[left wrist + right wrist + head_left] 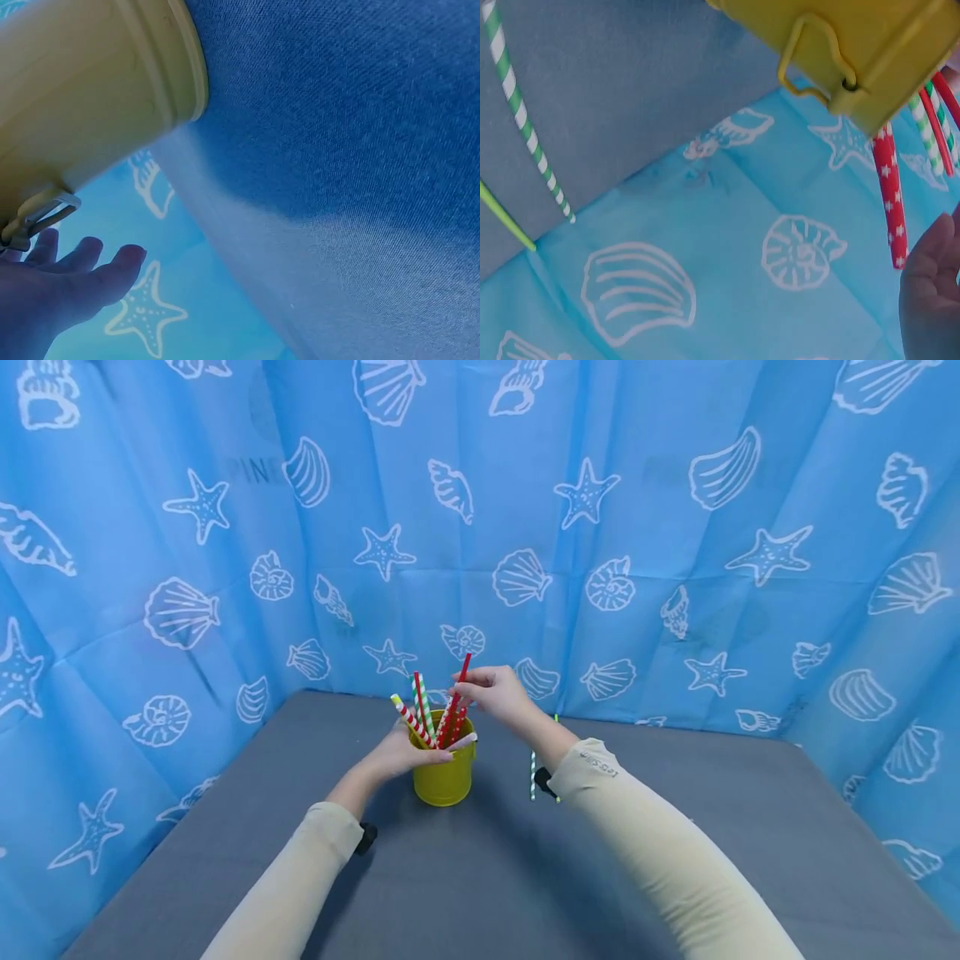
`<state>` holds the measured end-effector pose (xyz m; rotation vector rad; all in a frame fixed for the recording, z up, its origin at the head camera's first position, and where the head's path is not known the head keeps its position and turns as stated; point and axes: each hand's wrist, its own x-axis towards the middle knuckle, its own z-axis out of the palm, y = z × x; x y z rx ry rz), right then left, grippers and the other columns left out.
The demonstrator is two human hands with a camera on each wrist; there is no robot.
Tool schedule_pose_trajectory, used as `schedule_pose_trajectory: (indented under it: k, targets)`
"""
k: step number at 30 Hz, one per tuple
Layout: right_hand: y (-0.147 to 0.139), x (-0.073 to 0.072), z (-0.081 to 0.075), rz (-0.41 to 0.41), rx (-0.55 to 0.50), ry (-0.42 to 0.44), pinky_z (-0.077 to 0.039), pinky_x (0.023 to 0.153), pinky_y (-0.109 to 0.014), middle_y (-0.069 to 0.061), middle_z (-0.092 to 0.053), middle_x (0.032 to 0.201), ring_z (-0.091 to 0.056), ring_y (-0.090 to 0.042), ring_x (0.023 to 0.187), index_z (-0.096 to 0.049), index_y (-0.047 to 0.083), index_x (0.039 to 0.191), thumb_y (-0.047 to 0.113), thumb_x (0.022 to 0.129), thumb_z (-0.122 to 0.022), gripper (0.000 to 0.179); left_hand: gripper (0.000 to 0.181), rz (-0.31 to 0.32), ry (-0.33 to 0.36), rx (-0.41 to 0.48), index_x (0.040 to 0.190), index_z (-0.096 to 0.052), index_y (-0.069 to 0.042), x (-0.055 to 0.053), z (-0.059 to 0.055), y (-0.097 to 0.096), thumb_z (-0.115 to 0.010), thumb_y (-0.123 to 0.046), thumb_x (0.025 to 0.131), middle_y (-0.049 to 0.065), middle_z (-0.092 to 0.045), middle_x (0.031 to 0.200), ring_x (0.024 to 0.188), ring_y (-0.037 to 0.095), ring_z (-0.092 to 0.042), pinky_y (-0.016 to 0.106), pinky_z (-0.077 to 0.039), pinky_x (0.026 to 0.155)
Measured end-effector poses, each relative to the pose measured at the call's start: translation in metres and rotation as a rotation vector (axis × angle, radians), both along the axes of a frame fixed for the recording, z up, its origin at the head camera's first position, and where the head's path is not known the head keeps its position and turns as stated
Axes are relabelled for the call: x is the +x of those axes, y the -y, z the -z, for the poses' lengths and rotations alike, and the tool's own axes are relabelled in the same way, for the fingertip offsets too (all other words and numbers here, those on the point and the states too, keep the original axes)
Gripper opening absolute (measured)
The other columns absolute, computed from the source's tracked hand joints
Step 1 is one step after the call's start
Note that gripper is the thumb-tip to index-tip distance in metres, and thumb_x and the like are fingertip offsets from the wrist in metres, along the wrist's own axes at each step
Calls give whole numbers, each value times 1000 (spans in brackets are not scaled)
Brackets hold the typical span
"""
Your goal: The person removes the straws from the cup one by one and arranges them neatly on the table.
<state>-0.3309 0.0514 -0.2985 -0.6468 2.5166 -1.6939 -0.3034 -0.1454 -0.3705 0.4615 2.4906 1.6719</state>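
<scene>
A yellow bucket [442,785] stands upright on the table with several paper straws leaning in it. My left hand [397,756] holds the bucket from its left side, thumb across the front by the rim; its fingers show near a metal handle lug [45,214] in the left wrist view. My right hand [495,689] pinches a red straw [467,667] above the rim. Near it in the bucket are a red straw with white stars [889,202], a red-striped straw [408,717] and a green-striped straw [425,700]. A pale stick [463,742] crosses the rim.
Right of the bucket, a green-and-white striped straw [525,124] and a lime green straw [506,217] lie on the grey table [480,877], partly behind my right wrist in the head view. A blue shell-print curtain [480,510] hangs around the table's back and sides.
</scene>
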Motion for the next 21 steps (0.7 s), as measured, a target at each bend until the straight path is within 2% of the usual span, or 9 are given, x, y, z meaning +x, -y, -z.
schedule_pose_trajectory:
  k: [4,7,9,14,19,21]
  targets:
    - [-8,4,-6,36,-47,-20,-52,88,-40,-12,-71,104,-65,-29,97,-69,4,119,19,95,-64,28,68,-17,29,18,141,-43,-5,0,1,-2,-76,-25,85,20,-39,142,123,34,-42,52,-37,104]
    - [-15,7,-10,53,-72,-43,-52,86,-38,-13,-71,105,-64,-30,96,-69,4,120,19,95,-64,29,62,8,59,83,137,-46,-6,0,3,-3,-76,-21,86,15,-53,132,115,30,-51,46,-42,100]
    - [-19,10,-13,59,-83,-61,-51,83,-36,-13,-71,106,-63,-30,95,-67,4,123,18,96,-63,31,59,14,71,104,136,-47,-6,0,4,-4,-76,-20,86,12,-56,129,112,27,-53,44,-43,99]
    - [-28,14,-18,69,-120,-136,-50,80,-32,-17,-71,106,-64,-26,93,-63,4,128,16,96,-62,34,65,-14,94,97,140,-42,-7,1,2,-4,-75,-21,87,13,-54,132,116,30,-51,47,-39,102]
    - [-41,17,-22,78,-176,-216,-51,77,-28,-19,-70,105,-63,-31,93,-59,2,132,13,97,-60,36,85,-50,135,71,152,-22,-10,2,-1,-3,-74,-23,87,16,-46,141,127,32,-41,53,-29,109]
    - [-46,17,-24,89,-204,-239,-51,74,-26,-17,-71,104,-62,-33,91,-58,2,133,12,97,-60,37,88,-67,152,58,153,-19,-11,2,-1,-3,-75,-25,86,16,-44,143,129,32,-39,54,-27,110]
